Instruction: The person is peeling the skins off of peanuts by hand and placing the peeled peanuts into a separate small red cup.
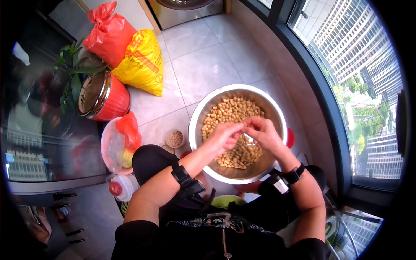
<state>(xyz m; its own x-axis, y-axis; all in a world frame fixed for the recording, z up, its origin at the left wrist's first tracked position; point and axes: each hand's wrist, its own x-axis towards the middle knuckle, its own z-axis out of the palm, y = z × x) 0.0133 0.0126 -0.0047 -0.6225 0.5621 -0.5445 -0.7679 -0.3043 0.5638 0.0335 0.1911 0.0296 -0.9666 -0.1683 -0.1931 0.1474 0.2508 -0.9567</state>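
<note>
A large metal basin [236, 88] stands in front of me, its bottom covered with peanuts in their shells [234, 108]. Over the basin, the fingertips of my left hand [224, 136] and my right hand [263, 132] meet in a pinch. Whatever lies between them is too small and too covered by fingers to make out. Both wrists wear dark straps with small devices. Left of the basin is a small round container [175, 138] holding brownish kernels. A green bowl [227, 201] shows partly between my legs.
At the left, a pink tub [105, 145] holds a red plastic bag [128, 130]. Beyond it are a red plant pot [116, 97], a yellow bag [141, 65] and a tied red bag [108, 37]. A dark window frame [318, 93] runs along the right.
</note>
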